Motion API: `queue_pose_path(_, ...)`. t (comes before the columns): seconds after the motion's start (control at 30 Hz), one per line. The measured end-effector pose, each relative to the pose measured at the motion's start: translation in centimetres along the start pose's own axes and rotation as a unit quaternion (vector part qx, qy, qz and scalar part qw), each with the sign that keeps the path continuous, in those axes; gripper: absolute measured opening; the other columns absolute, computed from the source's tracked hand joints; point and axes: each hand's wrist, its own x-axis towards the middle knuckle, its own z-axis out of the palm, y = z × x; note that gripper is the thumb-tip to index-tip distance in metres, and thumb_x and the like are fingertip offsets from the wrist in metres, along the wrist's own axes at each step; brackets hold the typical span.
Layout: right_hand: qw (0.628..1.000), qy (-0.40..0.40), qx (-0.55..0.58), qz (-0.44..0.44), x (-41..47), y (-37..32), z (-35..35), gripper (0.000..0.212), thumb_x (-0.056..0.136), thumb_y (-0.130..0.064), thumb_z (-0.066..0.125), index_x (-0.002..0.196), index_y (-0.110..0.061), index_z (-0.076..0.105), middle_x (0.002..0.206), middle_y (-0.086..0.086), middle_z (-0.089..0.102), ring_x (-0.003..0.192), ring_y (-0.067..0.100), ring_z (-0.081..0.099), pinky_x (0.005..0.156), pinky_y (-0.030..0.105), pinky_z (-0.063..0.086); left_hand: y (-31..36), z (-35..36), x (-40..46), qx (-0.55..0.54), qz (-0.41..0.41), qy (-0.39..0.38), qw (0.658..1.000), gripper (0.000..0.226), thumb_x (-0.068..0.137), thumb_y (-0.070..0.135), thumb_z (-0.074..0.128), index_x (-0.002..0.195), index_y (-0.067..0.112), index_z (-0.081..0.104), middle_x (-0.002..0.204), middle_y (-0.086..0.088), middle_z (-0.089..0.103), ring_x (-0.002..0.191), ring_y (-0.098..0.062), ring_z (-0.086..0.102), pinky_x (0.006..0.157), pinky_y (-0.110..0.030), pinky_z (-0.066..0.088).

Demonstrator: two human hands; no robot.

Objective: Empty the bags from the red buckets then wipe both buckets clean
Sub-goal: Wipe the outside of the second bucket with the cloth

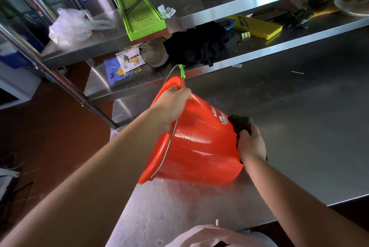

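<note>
Red bucket [199, 147] tipped on its side on the steel table [299, 127], mouth facing left. Left hand [171, 107] grips the rim and wire handle [169, 141]. Right hand [250, 143] presses a dark cloth [239, 125] against the bucket's base, fingers curled around it.

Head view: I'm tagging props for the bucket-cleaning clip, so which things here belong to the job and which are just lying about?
In the job:
red bucket, tipped on the steel table
left hand gripping its rim
right hand pressing a dark cloth to its base

Lying about:
green tray
clear plastic bag
yellow slicer
dark clothing
seed packets
</note>
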Motion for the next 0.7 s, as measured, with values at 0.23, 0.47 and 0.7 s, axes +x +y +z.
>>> queue_pose_path(0.23, 0.980, -0.036, -0.054, -0.188, -7.3, -8.7, 3.9, 0.056, 0.078, -0.035, 0.042, 0.133, -0.032, 0.054, 0.120, 0.004, 0.066, 0.113, 0.034, 0.054, 0.096, 0.049, 0.044, 0.2, 0.7, 1.3, -0.012, -0.019, 0.033, 0.999, 0.068, 0.071, 0.065, 0.066, 0.124, 0.022, 0.068, 0.111, -0.010, 0.075, 0.104, -0.035, 0.072, 0.096, -0.059, 0.056)
queue_pose_path(0.47, 0.906, -0.026, -0.114, -0.406, -8.2, -6.0, 4.2, 0.039, 0.090, -0.038, 0.048, 0.122, -0.019, 0.059, 0.115, -0.003, 0.062, 0.102, 0.028, 0.049, 0.090, 0.046, 0.042, 0.2, 0.1, 1.8, -0.023, -0.027, 0.043, 0.998, 0.081, 0.075, 0.074, 0.062, 0.136, 0.021, 0.064, 0.125, -0.007, 0.073, 0.114, -0.033, 0.070, 0.103, -0.054, 0.053)
queue_pose_path(0.7, 0.956, 0.069, -0.170, -0.229, -3.7, 3.5, 2.5, 0.054, 0.088, -0.044, 0.040, 0.121, -0.005, 0.059, 0.118, 0.014, 0.061, 0.107, 0.038, 0.052, 0.096, 0.052, 0.041, 0.2, -0.4, 1.9, -0.041, -0.032, 0.034, 0.998, 0.065, 0.089, 0.065, 0.063, 0.132, 0.016, 0.066, 0.099, -0.014, 0.080, 0.091, -0.035, 0.079, 0.097, -0.056, 0.058)
